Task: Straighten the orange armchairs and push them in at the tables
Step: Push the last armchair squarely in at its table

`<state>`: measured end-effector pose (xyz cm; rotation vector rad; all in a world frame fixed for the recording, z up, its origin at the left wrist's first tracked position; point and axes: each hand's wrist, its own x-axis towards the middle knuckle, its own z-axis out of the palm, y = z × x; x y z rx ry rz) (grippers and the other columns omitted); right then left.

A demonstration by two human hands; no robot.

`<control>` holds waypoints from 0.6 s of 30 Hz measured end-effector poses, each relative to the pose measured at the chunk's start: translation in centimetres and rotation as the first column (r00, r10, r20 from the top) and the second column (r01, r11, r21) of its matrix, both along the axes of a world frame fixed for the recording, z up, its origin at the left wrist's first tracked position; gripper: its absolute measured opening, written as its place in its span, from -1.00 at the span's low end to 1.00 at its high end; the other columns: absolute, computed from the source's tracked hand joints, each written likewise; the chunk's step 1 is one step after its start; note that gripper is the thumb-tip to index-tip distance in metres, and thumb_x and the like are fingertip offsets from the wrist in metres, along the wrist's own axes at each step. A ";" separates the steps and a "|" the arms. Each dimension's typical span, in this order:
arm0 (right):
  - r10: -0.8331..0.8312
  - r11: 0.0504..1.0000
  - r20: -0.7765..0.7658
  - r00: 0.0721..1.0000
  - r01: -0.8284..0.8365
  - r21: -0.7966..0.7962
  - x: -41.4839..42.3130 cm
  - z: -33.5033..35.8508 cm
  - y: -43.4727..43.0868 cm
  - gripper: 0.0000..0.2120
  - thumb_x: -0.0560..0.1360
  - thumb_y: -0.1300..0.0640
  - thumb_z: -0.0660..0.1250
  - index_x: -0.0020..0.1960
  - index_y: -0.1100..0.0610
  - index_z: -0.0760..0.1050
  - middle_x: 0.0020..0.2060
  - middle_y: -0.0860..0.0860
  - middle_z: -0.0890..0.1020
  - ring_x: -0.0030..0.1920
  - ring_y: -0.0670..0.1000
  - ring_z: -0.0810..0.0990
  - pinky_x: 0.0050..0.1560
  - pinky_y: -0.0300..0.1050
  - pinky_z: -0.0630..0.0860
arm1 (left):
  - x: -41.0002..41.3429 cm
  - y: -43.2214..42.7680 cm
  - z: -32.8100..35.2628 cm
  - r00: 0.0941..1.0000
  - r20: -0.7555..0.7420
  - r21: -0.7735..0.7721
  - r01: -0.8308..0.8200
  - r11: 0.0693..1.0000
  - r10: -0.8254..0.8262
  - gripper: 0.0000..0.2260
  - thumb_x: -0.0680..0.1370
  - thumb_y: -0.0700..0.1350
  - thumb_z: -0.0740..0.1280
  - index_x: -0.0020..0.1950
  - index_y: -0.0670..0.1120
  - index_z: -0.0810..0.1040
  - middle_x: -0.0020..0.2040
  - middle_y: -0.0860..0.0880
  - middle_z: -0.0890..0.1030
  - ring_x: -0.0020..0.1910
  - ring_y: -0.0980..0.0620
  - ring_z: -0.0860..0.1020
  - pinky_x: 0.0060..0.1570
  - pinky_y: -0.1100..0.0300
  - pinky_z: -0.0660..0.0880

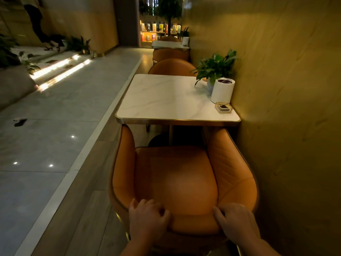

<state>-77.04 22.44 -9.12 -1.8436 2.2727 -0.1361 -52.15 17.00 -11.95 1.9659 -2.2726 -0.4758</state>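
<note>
— How many of the orange chairs do you count from where you stand?

— Four. The near armchair (177,182) on this side of the near table (166,100), a second armchair (172,66) across it, a third armchair (170,54) just behind that one, and a fourth armchair (169,39) showing only its top rim past the far table (168,44).

— And the near one, what is it like?

— A rounded shell in orange leather, stitched lines on the inner arm, a thin gold edge along the rim, a plump seat cushion. It faces the near table squarely; the tips of its arms are at the near table's edge, the seat mostly out from under it.

— The person?

— Both hands on the chair's back rim. The left hand (147,217) is curled over the rim on the aisle side, fingers closed onto it. The right hand (234,218) grips the rim on the wall side, thumb pressed into the leather.

— Tables?

— Two, both white marble-look tops with gold trim, set against the wall.

— Anything on the near table?

— Three things, all in its wall-side corner: one potted plant (215,68), one white cylinder (222,91) beside it, one small glass ashtray (223,107) nearest the chair.
</note>
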 end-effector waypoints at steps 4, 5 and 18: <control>-0.033 0.999 -0.036 0.999 0.034 0.023 0.3 -0.1 0.3 -0.56 0.61 -0.24 0.02 -0.16 -0.06 0.57 -0.26 -0.11 0.55 -0.19 -0.15 0.50 -0.07 -0.16 0.49 | 0.1 0.0 -0.2 0.998 -0.059 -0.057 0.011 0.998 -0.014 -0.46 0.44 0.30 -0.10 -0.10 0.11 0.63 -0.18 0.19 0.48 -0.11 0.23 0.35 0.41 0.08 0.18; -0.037 0.999 -0.043 0.998 0.039 0.034 0.4 0.0 0.1 -0.55 0.61 -0.23 0.02 -0.18 -0.04 0.57 -0.28 -0.10 0.53 -0.21 -0.15 0.50 -0.11 -0.17 0.47 | 0.1 -0.2 -0.3 0.997 -0.074 -0.077 0.013 0.997 -0.018 -0.46 0.44 0.29 -0.10 -0.11 0.09 0.63 -0.19 0.18 0.48 -0.12 0.22 0.35 0.38 0.11 0.20; -0.071 0.976 -0.006 0.997 0.070 0.207 1.3 1.2 -0.8 -0.67 0.62 -0.26 0.02 0.16 -0.24 0.51 0.09 -0.21 0.52 -0.01 -0.22 0.39 0.10 -0.23 0.25 | 1.9 -0.6 0.1 0.985 -0.132 -0.060 0.105 0.993 -0.112 -0.45 0.38 0.32 -0.10 -0.11 0.06 0.58 -0.15 0.18 0.47 -0.09 0.23 0.33 0.37 0.16 0.19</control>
